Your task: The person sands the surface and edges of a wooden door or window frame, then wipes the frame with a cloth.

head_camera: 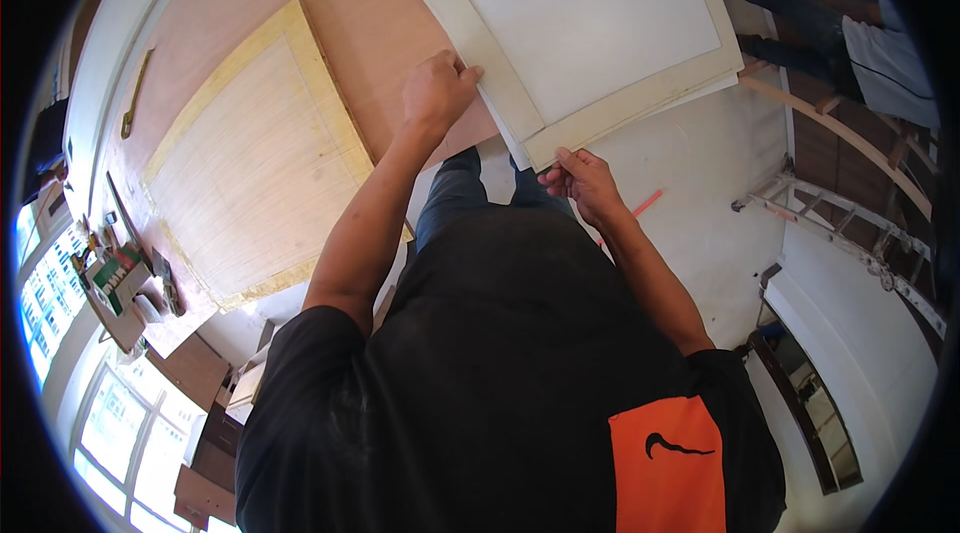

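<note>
A flat white panel (600,7) with a border of pale wooden strips (634,105) lies in front of me at the upper middle. A thin white sheet edge (694,91) shows under the border along the near side. My left hand (441,91) grips the panel's left edge, its thumb on top of the strip and its other fingers curled. Close to the near left corner, my right hand (585,182) pinches the near edge between thumb and curled fingers. What the fingertips touch underneath is hidden.
Left of me, a wooden panel with yellowish borders (255,158) lies on a reddish board (367,30). A tape measure (135,101) and hand tools (165,281) lie beyond it. To the right are an aluminium ladder (847,221), a curved wooden frame (847,127) and another person (810,30).
</note>
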A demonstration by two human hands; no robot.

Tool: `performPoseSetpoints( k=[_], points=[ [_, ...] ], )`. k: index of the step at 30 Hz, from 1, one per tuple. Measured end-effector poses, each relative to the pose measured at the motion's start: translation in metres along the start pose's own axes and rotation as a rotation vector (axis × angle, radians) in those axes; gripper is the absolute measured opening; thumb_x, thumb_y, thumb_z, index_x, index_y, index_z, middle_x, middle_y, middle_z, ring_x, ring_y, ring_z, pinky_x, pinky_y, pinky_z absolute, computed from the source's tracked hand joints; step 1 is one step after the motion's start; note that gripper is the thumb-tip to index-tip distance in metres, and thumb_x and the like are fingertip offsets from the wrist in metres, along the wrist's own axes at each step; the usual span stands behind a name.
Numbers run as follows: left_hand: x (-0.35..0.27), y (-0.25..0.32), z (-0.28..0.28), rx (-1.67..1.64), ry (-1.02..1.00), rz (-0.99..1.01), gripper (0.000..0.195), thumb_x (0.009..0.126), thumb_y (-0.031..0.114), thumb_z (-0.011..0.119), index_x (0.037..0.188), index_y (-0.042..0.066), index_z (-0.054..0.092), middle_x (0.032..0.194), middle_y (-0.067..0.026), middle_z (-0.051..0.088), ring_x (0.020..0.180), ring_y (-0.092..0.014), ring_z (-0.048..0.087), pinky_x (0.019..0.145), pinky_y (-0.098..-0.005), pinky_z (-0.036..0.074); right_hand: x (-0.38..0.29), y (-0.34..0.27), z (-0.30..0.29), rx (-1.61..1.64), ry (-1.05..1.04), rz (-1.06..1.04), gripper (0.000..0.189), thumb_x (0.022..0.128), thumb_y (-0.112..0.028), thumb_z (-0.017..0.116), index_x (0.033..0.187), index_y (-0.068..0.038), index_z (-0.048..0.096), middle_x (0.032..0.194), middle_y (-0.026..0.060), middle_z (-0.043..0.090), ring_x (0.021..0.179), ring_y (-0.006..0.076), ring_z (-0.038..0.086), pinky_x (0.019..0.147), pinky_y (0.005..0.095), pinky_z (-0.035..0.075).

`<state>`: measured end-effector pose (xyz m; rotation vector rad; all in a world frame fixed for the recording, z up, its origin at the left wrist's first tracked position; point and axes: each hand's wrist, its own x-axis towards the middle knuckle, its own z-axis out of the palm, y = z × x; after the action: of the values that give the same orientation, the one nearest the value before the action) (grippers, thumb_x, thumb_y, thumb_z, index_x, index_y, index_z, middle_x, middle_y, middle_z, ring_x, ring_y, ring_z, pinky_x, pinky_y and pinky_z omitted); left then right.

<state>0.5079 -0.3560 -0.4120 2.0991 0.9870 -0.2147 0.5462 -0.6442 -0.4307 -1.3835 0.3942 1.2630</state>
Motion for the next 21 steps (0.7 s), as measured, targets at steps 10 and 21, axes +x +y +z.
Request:
performPoseSetpoints(
  k=[10,21],
  points=[
    [-0.026,-0.009,0.014,-0.076,-0.006,0.013,0.026,0.084,0.028,0.072,0.084,0.003,0.068,0.076,-0.0196,0.070,0.075,-0.037,0.069,0.069,-0.0453,0.054,0.001,0.005,0.001,0.028,-0.011,-0.046,0.028,0.100,-0.033,0.066,0.090,-0.007,0.062,0.078,0.0060,0.070,0.077,0.0187,0.072,0.065,0.0287,0.055],
    [-0.030,-0.003,0.017,0.122,0.104,0.855,0.032,0.080,0.003,0.069,0.110,0.010,0.069,0.114,-0.0126,0.065,0.093,-0.033,0.065,0.076,-0.0420,0.055,0.002,0.006,0.012,-0.075,0.161,-0.089,0.031,0.097,-0.032,0.068,0.084,-0.004,0.064,0.073,0.0082,0.069,0.065,0.0142,0.066,0.058,0.0261,0.049]
  ],
)
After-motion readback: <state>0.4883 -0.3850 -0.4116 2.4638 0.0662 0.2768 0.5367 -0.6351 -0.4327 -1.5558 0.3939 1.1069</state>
